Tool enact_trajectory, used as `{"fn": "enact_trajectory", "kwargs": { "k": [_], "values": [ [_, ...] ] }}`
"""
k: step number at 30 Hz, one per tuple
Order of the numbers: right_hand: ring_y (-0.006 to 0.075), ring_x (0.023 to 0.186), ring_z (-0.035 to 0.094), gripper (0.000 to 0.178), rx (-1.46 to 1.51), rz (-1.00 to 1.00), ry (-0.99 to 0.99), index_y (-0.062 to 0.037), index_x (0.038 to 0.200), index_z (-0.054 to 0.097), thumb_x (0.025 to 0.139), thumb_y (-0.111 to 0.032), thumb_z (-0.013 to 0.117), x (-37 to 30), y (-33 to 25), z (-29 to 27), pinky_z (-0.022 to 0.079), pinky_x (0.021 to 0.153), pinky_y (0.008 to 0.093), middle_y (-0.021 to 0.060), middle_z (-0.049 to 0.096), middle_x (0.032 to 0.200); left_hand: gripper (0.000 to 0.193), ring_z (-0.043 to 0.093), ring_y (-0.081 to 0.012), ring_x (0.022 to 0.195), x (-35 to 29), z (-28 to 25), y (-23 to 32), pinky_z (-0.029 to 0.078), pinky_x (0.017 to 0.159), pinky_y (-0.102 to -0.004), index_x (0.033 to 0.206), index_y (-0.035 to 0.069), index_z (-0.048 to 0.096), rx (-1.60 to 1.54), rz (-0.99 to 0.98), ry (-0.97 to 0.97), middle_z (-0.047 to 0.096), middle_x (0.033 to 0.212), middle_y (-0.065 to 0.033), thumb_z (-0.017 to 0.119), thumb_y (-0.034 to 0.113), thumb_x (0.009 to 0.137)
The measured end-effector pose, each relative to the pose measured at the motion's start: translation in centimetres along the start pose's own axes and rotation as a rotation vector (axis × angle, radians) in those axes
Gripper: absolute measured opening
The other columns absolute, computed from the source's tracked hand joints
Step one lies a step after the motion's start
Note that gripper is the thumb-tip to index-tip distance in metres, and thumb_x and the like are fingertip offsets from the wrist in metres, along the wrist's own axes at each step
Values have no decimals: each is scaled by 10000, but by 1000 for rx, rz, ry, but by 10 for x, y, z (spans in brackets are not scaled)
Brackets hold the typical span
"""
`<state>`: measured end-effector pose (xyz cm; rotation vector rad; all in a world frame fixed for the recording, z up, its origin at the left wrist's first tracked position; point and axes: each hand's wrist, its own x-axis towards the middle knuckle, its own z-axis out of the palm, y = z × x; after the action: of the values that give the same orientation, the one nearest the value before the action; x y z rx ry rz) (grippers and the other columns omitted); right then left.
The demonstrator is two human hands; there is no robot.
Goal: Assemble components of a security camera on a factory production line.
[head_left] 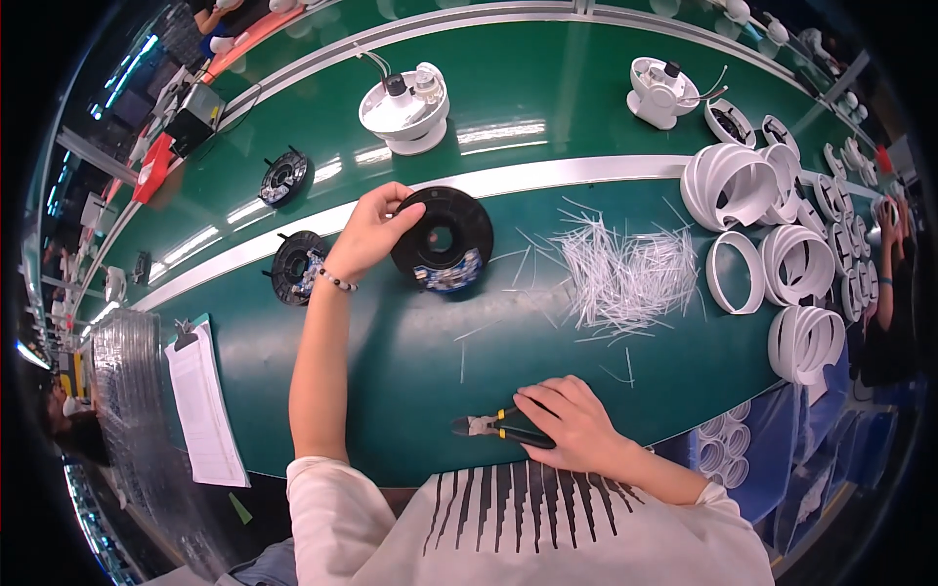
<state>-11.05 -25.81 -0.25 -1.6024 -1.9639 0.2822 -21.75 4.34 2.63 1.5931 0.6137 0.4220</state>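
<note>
Pinching a black ring-shaped disc (469,221) bearing blue circuitry (450,274) is the left grip (370,235), while the right grip (570,418) holds pliers (482,426).

- A factory assembly workshop, built around a green workbench (249,356)
- White rings (699,190) stacked at three o'clock
- A co-worker (242,16) by a red-topped bench (256,41), eleven o'clock
</note>
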Motion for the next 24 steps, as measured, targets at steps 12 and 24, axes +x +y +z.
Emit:
{"fn": "enact_trajectory", "kwargs": {
  "k": [12,24],
  "values": [
    [263,920,483,536,-108,111,110,-11,1002,536,524,-179,710,6,16,-6,385,803,395,94,512,1041,166,562,-82,724,-12,49,31,460,611,-199,998,6,448,-373,124,68,592,855,-82,487,73,852],
    [302,910,509,329,-540,364,745,-29,900,579,588,-66,676,-8,57,-91,390,803,388,122,557,991,524,497,-218,1044,-14,67,40,459,848,-351,1255,15,259,-679,15,-85,440,1180,-129,451,-70,775]
  ]
}}
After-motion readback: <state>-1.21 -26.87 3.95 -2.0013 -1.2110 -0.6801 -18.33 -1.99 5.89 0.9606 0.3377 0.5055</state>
